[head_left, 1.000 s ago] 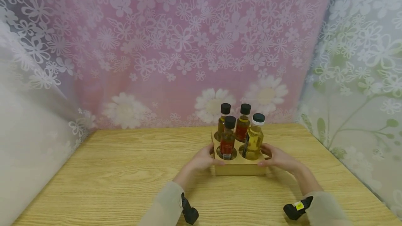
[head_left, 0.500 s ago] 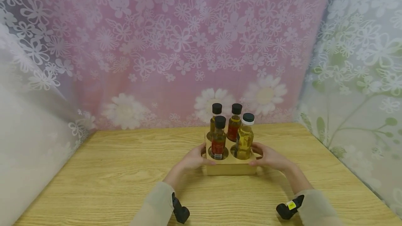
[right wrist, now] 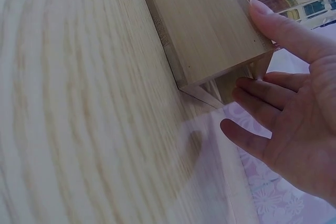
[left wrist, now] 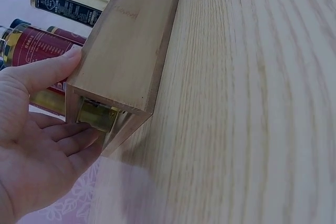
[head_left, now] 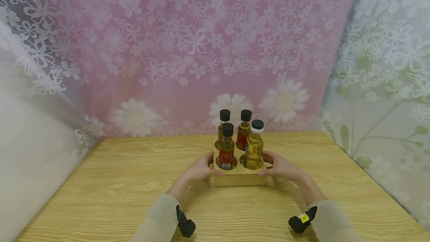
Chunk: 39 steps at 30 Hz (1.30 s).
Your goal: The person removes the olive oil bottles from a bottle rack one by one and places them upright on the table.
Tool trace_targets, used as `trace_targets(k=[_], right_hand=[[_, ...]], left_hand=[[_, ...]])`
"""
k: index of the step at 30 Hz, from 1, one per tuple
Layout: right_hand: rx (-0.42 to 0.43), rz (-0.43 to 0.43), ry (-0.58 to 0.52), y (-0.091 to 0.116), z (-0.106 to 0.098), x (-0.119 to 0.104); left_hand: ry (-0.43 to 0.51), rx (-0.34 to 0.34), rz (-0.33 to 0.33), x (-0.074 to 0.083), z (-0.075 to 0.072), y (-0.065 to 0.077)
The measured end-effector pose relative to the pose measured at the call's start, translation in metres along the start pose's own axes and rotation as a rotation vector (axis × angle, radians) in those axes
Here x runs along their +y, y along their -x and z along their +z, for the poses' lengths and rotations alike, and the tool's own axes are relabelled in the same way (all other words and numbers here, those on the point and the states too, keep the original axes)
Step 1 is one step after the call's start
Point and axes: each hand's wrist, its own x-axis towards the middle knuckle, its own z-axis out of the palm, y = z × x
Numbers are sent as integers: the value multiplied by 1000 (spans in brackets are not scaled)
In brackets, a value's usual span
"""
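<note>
Wooden rack [head_left: 240,180], one, on table [head_left: 127,174], holding four capped bottles [head_left: 254,151] | left hand [head_left: 199,168]: clamped on rack's end, rack at its 3 o'clock | right hand [head_left: 283,167]: clamped on opposite end, rack at its 9 o'clock

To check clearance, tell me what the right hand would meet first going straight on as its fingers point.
Probably the wooden rack: the fingers of the right hand point at its open end, though how deep they reach is hard to judge.
</note>
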Motion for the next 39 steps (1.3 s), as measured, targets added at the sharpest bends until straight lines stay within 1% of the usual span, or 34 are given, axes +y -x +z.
trace_targets(k=[3, 7, 12, 15, 21, 28, 31, 35, 39], right_hand=[[-1, 6, -15, -3, 2, 0], [-14, 17, -17, -5, 4, -3], [-17, 25, 3, -5, 5, -7], [-21, 25, 5, -5, 4, -6], [-37, 16, -35, -5, 3, 1], [-64, 18, -91, -3, 0, 7], [-54, 38, -107, -3, 0, 8], [-42, 45, -120, -4, 0, 10], [-47, 40, -140, -4, -1, 12]], left_hand=[[-1, 7, -15, -2, -2, 1], [-8, 8, -16, -3, -5, 3], [-9, 5, -7, -3, -6, 4], [-28, 8, -2, -3, -7, 5], [-110, 22, 15, -4, -10, 5], [-130, 16, 16, -4, -10, 7], [-139, 14, 18, -4, -9, 7], [-145, 24, 28, -2, -10, 7], [-165, 36, 35, -2, -10, 8]])
